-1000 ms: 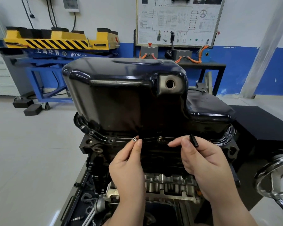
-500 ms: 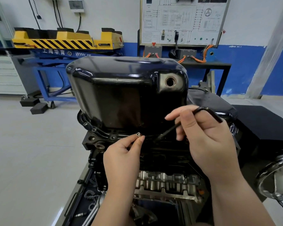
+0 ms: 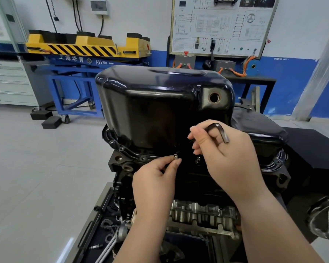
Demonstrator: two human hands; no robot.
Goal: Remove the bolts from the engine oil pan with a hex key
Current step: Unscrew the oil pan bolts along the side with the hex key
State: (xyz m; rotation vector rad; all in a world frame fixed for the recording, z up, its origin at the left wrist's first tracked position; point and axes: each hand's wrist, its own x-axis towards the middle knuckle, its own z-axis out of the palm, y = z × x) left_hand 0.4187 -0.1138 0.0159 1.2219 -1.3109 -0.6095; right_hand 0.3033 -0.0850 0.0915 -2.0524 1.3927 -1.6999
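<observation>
Here, bolt (image 3: 175, 157) in left hand (image 3: 154, 179).

Glossy black-painted metal oil pan (image 3: 160, 103), dark matt steel hex key (image 3: 219, 130), shiny bolt (image 3: 175, 156)

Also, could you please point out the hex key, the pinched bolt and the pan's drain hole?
hex key (image 3: 223, 134): head view, short arm below the bend.
bolt (image 3: 175, 157): head view, its socket head.
drain hole (image 3: 214, 97): head view, the dark opening.

I see a glossy black pressed-steel oil pan (image 3: 160, 103), a dark grey L-shaped hex key (image 3: 223, 133), a small silver round bolt (image 3: 175, 156).
</observation>
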